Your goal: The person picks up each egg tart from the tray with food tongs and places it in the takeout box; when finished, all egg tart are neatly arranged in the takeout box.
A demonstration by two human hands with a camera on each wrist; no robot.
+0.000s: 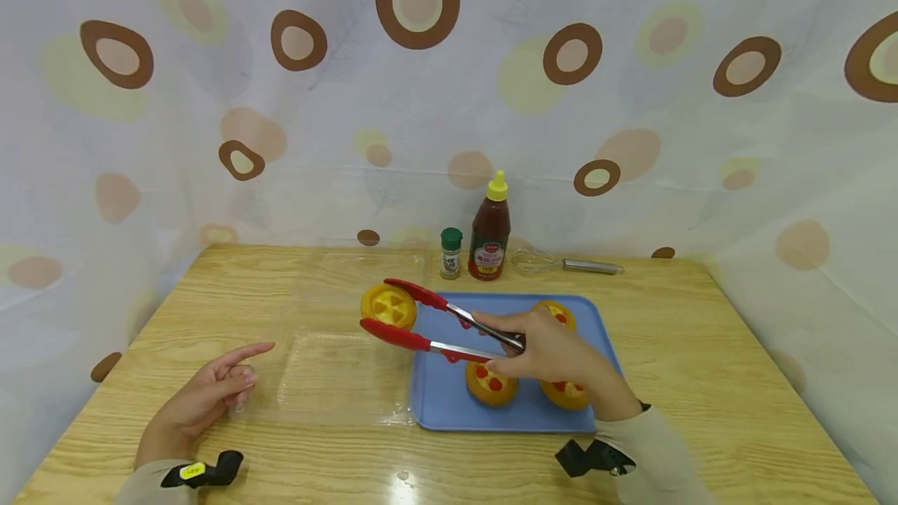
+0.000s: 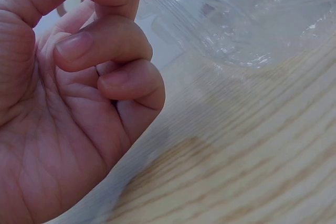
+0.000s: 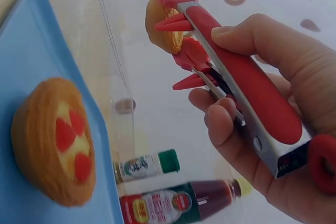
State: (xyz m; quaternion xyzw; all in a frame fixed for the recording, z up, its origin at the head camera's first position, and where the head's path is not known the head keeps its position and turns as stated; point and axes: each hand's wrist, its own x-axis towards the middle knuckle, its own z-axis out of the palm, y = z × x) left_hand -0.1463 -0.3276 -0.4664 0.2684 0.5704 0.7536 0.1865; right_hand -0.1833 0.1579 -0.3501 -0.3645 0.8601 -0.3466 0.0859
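My right hand point(image 1: 550, 345) grips red-and-metal tongs point(image 3: 244, 72) around their handles. Between the tongs' red tips is an egg tart point(image 1: 388, 307) topped with yellow wedge-shaped pieces, held over the clear plastic box point(image 1: 344, 376), whose lid lies open toward the back. Below the right hand lies a blue tray point(image 1: 449, 411) with tarts dotted with red pieces, one tart point(image 1: 491, 384) near its front middle. Beside the box's left edge is my left hand point(image 1: 206, 396), its index finger extended and the others loosely curled. Nothing is visible in that palm in the left wrist view.
Behind the tray stand a green-capped seasoning jar point(image 1: 450, 254) and a red sauce bottle point(image 1: 490, 232) with a yellow cap. A metal whisk point(image 1: 568, 263) lies to their right. A patterned curtain point(image 1: 449, 100) hangs along the back of the wooden table point(image 1: 715, 380).
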